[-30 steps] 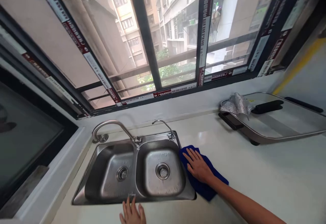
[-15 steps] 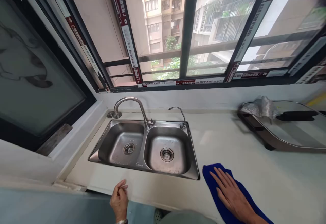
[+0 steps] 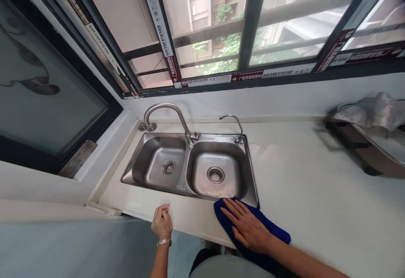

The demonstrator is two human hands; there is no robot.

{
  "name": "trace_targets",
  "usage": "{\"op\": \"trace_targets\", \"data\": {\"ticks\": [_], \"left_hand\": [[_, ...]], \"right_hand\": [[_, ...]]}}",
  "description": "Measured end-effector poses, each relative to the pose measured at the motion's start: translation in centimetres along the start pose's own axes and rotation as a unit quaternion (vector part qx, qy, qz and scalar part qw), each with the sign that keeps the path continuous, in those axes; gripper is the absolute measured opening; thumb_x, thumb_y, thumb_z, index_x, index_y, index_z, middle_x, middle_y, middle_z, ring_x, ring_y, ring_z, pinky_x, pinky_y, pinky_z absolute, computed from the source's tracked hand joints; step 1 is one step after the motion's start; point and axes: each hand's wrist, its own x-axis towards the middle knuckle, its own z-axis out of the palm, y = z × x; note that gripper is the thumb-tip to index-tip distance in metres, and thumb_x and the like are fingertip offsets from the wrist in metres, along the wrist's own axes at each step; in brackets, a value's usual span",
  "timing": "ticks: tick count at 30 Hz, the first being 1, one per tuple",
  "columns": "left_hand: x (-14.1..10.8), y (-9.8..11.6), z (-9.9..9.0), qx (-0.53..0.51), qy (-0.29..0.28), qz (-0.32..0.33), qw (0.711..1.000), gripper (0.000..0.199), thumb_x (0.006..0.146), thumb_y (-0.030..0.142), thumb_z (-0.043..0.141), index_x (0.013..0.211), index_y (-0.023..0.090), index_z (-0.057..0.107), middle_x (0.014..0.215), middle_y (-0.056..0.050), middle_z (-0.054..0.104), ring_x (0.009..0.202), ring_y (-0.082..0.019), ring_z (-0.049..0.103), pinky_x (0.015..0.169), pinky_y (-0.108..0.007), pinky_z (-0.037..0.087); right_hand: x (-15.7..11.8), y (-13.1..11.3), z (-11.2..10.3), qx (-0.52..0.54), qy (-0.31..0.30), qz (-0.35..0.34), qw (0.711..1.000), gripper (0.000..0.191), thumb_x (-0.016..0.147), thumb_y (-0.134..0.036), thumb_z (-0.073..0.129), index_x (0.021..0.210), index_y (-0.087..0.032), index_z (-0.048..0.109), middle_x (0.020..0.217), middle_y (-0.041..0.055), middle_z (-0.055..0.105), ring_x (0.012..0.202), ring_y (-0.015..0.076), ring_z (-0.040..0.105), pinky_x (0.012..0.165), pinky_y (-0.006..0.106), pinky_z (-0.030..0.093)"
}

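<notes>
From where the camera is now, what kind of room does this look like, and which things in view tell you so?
Probably a home kitchen: a double sink with a curved tap is set into a pale counter, and a wide pan stands at the right.

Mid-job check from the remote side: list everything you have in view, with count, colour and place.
Double-bowl sink: one, steel, set in counter
Drains: two, metallic, one per bowl
Large faucet: one, metallic, behind sink
Small faucet: one, metallic, sink's back right
Round fittings: two, metallic, back left
Counter: one, off-white, around sink
Cloth: one, blue, at sink's front right corner
Pan: one, brownish, far right
Crinkled wrap: one piece, silvery, on pan
Window frame: dark, behind counter; buildings, greenery outside
Glass panel: one, grey-green, dark-framed, left
Wristband: one, silvery, left wrist
Left hand: one, curled, counter's front edge
Right hand: one, flat on cloth
</notes>
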Motion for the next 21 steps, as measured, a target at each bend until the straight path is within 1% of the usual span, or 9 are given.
{"op": "trace_targets", "data": {"ticks": [5,7,9,12,14,16,18,20,21], "left_hand": [[-0.3,0.3,0.1,0.004,0.003,-0.023,1.0,0.034,0.085,0.012,0.042,0.08,0.018,0.075,0.084,-0.005,0.073,0.069,-0.013,0.057,0.063,-0.028,0.036],[-0.7,0.4,0.0,-0.008,-0.006,-0.024,1.0,0.034,0.085,0.013,0.041,0.08,0.018,0.075,0.083,-0.005,0.073,0.07,-0.014,0.057,0.065,-0.03,0.037],[-1.0,0.4,-0.1,-0.03,-0.021,-0.021,0.999,0.035,0.086,0.015,0.04,0.081,0.018,0.075,0.082,-0.006,0.073,0.072,-0.015,0.059,0.067,-0.031,0.039],[-1.2,-0.4,-0.5,-0.082,-0.051,-0.015,0.995,0.034,0.084,0.019,0.041,0.079,0.021,0.074,0.079,-0.005,0.073,0.074,-0.017,0.062,0.073,-0.032,0.045],[-1.5,-1.8,-1.1,-0.127,-0.076,-0.021,0.989,0.032,0.082,0.023,0.042,0.071,0.022,0.072,0.072,-0.004,0.071,0.07,-0.016,0.063,0.072,-0.032,0.048],[-2.2,-4.2,-2.1,-0.167,-0.092,-0.051,0.98,0.034,0.082,0.03,0.042,0.064,0.022,0.069,0.062,-0.003,0.066,0.056,-0.015,0.059,0.062,-0.031,0.049],[-3.3,-7.4,-3.4,-0.192,-0.086,-0.111,0.971,0.04,0.084,0.04,0.038,0.063,0.022,0.067,0.054,-0.001,0.061,0.041,-0.014,0.05,0.048,-0.03,0.045],[-4.7,-10.9,-4.9,-0.198,-0.061,-0.182,0.961,0.045,0.083,0.049,0.035,0.065,0.022,0.067,0.053,-0.001,0.059,0.035,-0.013,0.044,0.038,-0.03,0.04],[-5.5,-12.6,-5.6,-0.191,-0.043,-0.22,0.956,0.045,0.082,0.052,0.037,0.067,0.023,0.067,0.054,-0.001,0.059,0.034,-0.014,0.044,0.036,-0.031,0.039]], "right_hand": [[7.2,-4.3,1.4,0.075,-0.014,-0.037,0.996,0.079,0.082,-0.022,0.053,0.156,-0.022,0.026,0.166,0.0127,0.013,0.151,0.0329,0.022,0.122,0.052,0.029],[9.1,-5.8,2.0,0.08,-0.008,-0.042,0.996,0.079,0.082,-0.021,0.053,0.156,-0.023,0.026,0.166,0.0121,0.014,0.151,0.033,0.024,0.122,0.052,0.03],[10.0,-6.6,2.5,0.073,0.009,-0.055,0.996,0.079,0.083,-0.02,0.052,0.156,-0.024,0.024,0.166,0.0108,0.014,0.151,0.0325,0.024,0.122,0.053,0.03],[9.9,-6.4,3.3,0.048,0.023,-0.108,0.993,0.077,0.087,-0.025,0.051,0.157,-0.025,0.02,0.166,0.0093,0.015,0.151,0.0314,0.025,0.121,0.052,0.033],[9.8,-5.8,3.8,0.022,0.022,-0.136,0.99,0.077,0.089,-0.029,0.051,0.158,-0.025,0.018,0.165,0.0096,0.017,0.15,0.0321,0.027,0.118,0.052,0.036],[10.4,-5.6,4.4,-0.002,0.022,-0.151,0.988,0.078,0.088,-0.03,0.051,0.158,-0.024,0.016,0.164,0.0111,0.02,0.148,0.0339,0.032,0.115,0.053,0.04],[11.8,-6.3,5.0,-0.011,0.023,-0.164,0.986,0.081,0.086,-0.029,0.052,0.158,-0.023,0.017,0.163,0.0127,0.022,0.146,0.0357,0.035,0.112,0.054,0.043],[14.2,-7.7,5.7,-0.005,0.012,-0.184,0.983,0.082,0.084,-0.027,0.053,0.158,-0.022,0.017,0.163,0.0122,0.022,0.146,0.0361,0.035,0.113,0.054,0.042],[15.8,-8.7,6.0,0.002,0.002,-0.195,0.981,0.082,0.084,-0.026,0.053,0.158,-0.022,0.017,0.164,0.0113,0.021,0.147,0.0354,0.033,0.115,0.054,0.04]]}}
